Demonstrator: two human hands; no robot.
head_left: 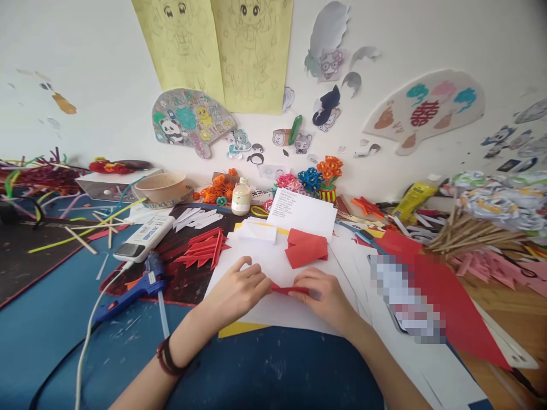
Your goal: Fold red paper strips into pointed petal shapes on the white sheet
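Two bare hands meet over a white sheet in the head view, working at one narrow folded piece of red paper. It lies between them, low over the white sheet, near the sheet's front edge. The left hand has its fingers curled and drawn together at the left end of the piece, its thumb hidden from sight; a dark wristband circles that wrist. The right hand pinches the other end, thumb in front and fingers bent behind, with hardly any gap between them.

Just beyond the fingers, loose red rectangles overlap one another, and a white paper stack sits to their left. Farther left is a heap of pointed red folded pieces, with white folded pieces behind it. A blue glue gun rests on the table left of the sheet, near a white device with a cable. A handwritten card leans behind the red rectangles, near a small bottle. To the right lies a phone, its screen blurred out.
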